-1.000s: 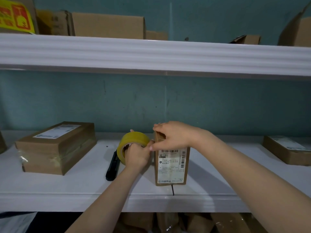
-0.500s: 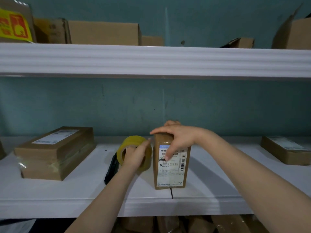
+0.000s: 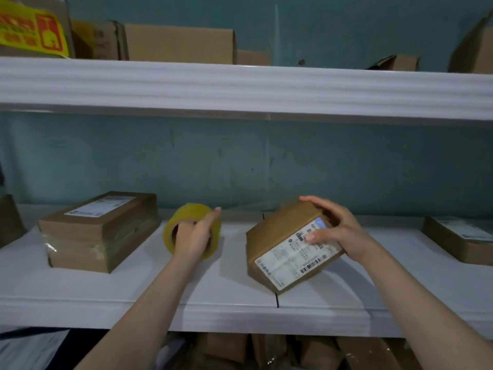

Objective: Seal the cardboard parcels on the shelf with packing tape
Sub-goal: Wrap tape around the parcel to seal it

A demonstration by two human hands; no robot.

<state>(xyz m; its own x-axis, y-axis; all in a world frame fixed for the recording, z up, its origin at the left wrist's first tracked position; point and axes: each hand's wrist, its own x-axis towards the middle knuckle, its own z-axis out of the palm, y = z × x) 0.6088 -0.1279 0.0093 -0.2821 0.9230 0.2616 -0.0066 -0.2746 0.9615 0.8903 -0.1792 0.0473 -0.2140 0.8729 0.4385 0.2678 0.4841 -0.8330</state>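
Parcel (image 3: 282, 244) looks light and stiff, tipped on edge on the shelf (image 3: 226, 303), right hand (image 3: 340, 231) clasping its top end (good spot imo), left hand (image 3: 192, 237) wrapped round the tape roll (image 3: 194, 210).

My forearms (image 3: 149, 303) are bare all the way down to the lower edge of view, with no covering on my left hand (image 3: 192, 236) or right hand (image 3: 338, 228). My fingers (image 3: 314, 237) are slim, with rounded nails (image 3: 218, 209). Low at left is pale grey cloth (image 3: 29, 348); I cannot tell if I wear it.
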